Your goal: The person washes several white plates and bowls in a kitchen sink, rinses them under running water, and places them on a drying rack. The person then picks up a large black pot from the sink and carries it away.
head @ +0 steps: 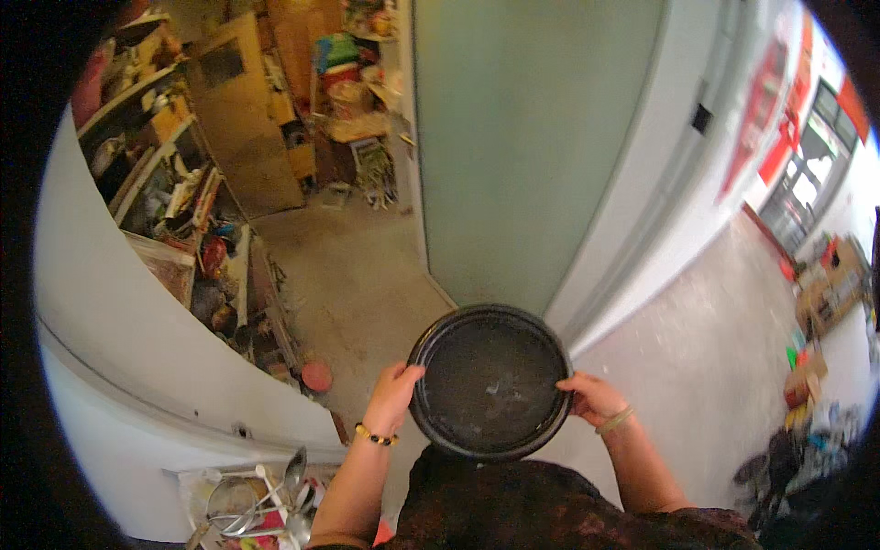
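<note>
A round black tray or shallow pan [491, 385] with a raised rim is held level in front of my body. My left hand [395, 399] grips its left rim, the thumb lying over the edge and the fingers hidden beneath. On the opposite side, my right hand [592, 397] pinches the rim between thumb and fingers. A few pale marks show on the tray's dark inner surface. Beaded or banded bracelets are on both wrists.
A frosted glass door panel [529, 151] stands ahead beside a doorway. Crowded shelves [172, 185] line the room at left, with a red round object [317, 377] near their foot. Metal ladles and strainers [247, 505] lie at lower left. Cardboard boxes [828, 289] sit along the right wall.
</note>
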A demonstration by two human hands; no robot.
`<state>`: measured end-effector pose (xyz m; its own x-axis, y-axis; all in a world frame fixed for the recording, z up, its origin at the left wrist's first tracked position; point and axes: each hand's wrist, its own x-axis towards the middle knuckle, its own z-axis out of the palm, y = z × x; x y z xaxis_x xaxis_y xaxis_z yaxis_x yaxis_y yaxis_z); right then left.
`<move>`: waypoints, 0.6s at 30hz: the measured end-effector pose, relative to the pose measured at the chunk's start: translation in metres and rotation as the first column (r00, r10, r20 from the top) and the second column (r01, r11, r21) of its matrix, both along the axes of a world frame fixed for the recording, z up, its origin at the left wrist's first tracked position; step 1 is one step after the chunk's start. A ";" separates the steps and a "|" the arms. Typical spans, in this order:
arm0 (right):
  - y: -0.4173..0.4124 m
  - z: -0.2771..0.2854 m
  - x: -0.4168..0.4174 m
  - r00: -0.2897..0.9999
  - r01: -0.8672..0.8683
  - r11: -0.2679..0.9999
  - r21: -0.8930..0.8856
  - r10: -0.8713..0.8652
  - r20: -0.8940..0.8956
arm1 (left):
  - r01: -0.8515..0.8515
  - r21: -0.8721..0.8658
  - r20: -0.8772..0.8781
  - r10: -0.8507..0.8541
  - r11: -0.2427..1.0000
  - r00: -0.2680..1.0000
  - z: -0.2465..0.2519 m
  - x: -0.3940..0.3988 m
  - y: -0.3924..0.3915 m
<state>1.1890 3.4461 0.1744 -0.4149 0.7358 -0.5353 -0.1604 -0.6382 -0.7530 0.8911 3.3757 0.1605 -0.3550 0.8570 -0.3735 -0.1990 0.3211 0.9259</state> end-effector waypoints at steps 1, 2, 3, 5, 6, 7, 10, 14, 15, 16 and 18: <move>0.028 -0.005 -0.016 0.998 -0.048 0.999 -0.003 0.048 0.039 | -0.045 0.007 0.035 0.045 0.999 0.998 0.003 -0.014 0.014; 0.055 -0.007 -0.033 0.996 -0.082 0.997 -0.006 0.082 0.036 | -0.075 0.038 0.079 0.072 0.996 0.994 0.006 -0.029 0.029; 0.079 -0.011 -0.054 0.993 -0.118 0.993 -0.021 0.118 0.026 | -0.106 0.054 0.116 0.099 0.993 0.988 0.007 -0.045 0.039; 0.133 -0.008 -0.100 0.977 -0.209 0.978 0.022 0.208 0.044 | -0.143 0.090 0.097 0.134 0.986 0.986 -0.003 -0.086 0.064; 0.154 -0.008 -0.125 0.968 -0.248 0.968 0.035 0.246 0.050 | -0.149 0.108 0.040 0.146 0.983 0.989 -0.013 -0.112 0.078; 0.170 -0.009 -0.150 0.958 -0.280 0.960 0.014 0.278 0.072 | -0.152 0.125 -0.018 0.156 0.980 0.988 -0.016 -0.139 0.092; 0.233 -0.003 -0.222 0.931 -0.359 0.933 0.016 0.358 0.068 | -0.209 0.046 0.114 0.203 0.977 0.972 0.014 -0.197 0.138; 0.316 0.007 -0.339 0.927 -0.356 0.933 0.057 0.346 0.143 | -0.353 0.098 0.091 0.345 0.931 0.934 0.047 -0.275 0.210; 0.338 0.006 -0.365 0.909 -0.408 0.912 0.053 0.400 0.116 | -0.334 0.073 0.018 0.333 0.940 0.943 0.046 -0.304 0.225; 0.362 0.002 -0.392 0.887 -0.458 0.888 0.048 0.452 0.090 | -0.316 0.043 -0.053 0.318 0.948 0.946 0.039 -0.337 0.237; 0.401 -0.004 -0.449 0.853 -0.522 0.851 0.057 0.520 0.045 | -0.328 0.023 -0.115 0.328 0.945 0.938 0.036 -0.391 0.261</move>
